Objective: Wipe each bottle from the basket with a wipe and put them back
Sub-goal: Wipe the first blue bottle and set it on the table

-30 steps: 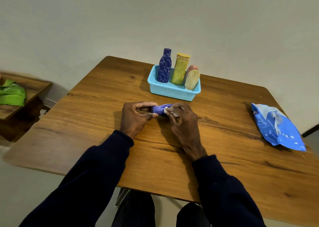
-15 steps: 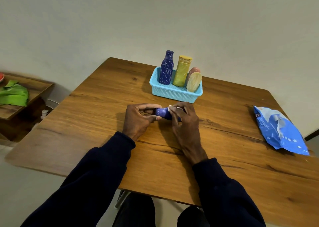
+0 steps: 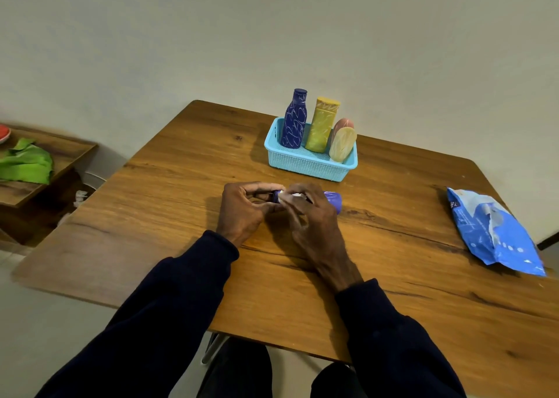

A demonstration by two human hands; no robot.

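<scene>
Basket (image 3: 305, 165) beyond bottle (image 3: 333, 199), pack (image 3: 496, 234) rightward

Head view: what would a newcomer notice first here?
The left hand and right hand meet at the table centre, gripping a lying purple bottle, the right holding a white wipe on it. Behind, a turquoise basket holds four more bottles; a blue pack lies far right.

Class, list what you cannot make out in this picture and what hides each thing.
Head view throughout.
- Purple bottle: middle covered by the right hand, one end by the left hand.
- Wipe: only a white scrap shows under the right hand's fingers.
- Pink bottle: mostly behind the cream bottle.
- Wipes pack: print too small to read.
- Red thing: cut by the left edge.
</scene>
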